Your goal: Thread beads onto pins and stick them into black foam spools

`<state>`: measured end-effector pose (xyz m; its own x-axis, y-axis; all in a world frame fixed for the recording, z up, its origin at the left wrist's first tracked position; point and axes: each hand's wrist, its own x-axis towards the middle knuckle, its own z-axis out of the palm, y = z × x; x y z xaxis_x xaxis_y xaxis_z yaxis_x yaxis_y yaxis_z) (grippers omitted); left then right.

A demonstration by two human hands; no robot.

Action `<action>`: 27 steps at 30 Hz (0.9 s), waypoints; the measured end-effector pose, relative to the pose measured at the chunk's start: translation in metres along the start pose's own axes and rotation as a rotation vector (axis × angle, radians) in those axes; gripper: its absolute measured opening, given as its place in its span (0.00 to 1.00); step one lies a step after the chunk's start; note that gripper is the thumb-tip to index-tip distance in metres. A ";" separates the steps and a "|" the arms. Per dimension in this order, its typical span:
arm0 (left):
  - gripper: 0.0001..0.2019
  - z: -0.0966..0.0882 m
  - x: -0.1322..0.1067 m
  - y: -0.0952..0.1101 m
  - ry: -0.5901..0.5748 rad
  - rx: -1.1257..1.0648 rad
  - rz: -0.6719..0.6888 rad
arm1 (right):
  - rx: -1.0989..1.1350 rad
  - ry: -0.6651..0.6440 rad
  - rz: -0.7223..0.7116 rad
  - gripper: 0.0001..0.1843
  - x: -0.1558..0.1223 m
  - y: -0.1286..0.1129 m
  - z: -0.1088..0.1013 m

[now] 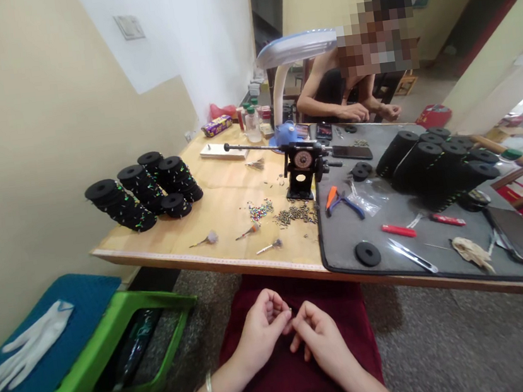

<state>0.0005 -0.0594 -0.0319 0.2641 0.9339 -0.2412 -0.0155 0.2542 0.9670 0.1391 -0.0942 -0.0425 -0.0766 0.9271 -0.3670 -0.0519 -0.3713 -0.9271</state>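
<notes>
Over the dark red cloth [284, 384] on my lap, my left hand [268, 322] and my right hand [317, 332] meet at the fingertips. Both are closed in a pinch. Whatever they hold, if anything, is too small to make out. On the table edge in front lie several small brushes or feathery tufts, among them a grey one [270, 246] and an orange-banded one [248, 231]. Behind them are a pile of coloured beads [260, 210] and a pile of small dark metal pieces [295, 215]. A black hand-cranked winding machine [304, 168] stands beyond.
Stacks of black foam spools stand at left [136, 202] and right [433, 159]. On the grey mat [343, 243] lie pliers [345, 201], tweezers [412, 255] and red-handled tools [398, 231]. A lamp [295, 48] rises behind; another person sits across. At left, a glove [36, 344] rests on a green stool [114, 360].
</notes>
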 end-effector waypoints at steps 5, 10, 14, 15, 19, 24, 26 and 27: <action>0.05 -0.001 -0.006 0.002 0.012 0.183 0.124 | 0.007 -0.007 0.018 0.22 0.002 0.001 -0.001; 0.01 -0.004 -0.011 0.005 0.013 0.418 0.243 | -0.046 0.004 0.004 0.21 0.005 0.004 -0.002; 0.03 -0.004 -0.012 0.007 0.023 0.403 0.264 | -0.127 0.020 -0.076 0.18 0.006 0.004 -0.004; 0.05 -0.004 -0.012 0.007 0.018 0.368 0.241 | -0.148 0.022 -0.094 0.17 0.006 0.003 -0.005; 0.10 -0.005 -0.006 0.004 -0.040 0.152 0.041 | -0.242 0.030 -0.163 0.14 0.003 -0.001 -0.008; 0.10 -0.007 0.001 0.006 -0.086 0.096 0.018 | -0.430 -0.009 -0.285 0.11 0.000 -0.006 -0.010; 0.11 -0.006 0.002 0.011 -0.086 0.043 0.009 | -0.483 -0.014 -0.320 0.09 -0.001 -0.009 -0.011; 0.11 -0.005 0.002 0.013 -0.097 -0.009 -0.018 | -0.501 -0.013 -0.331 0.09 -0.001 -0.010 -0.011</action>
<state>-0.0044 -0.0526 -0.0202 0.3569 0.9004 -0.2489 -0.0185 0.2732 0.9618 0.1510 -0.0913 -0.0339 -0.1492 0.9873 -0.0542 0.4004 0.0102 -0.9163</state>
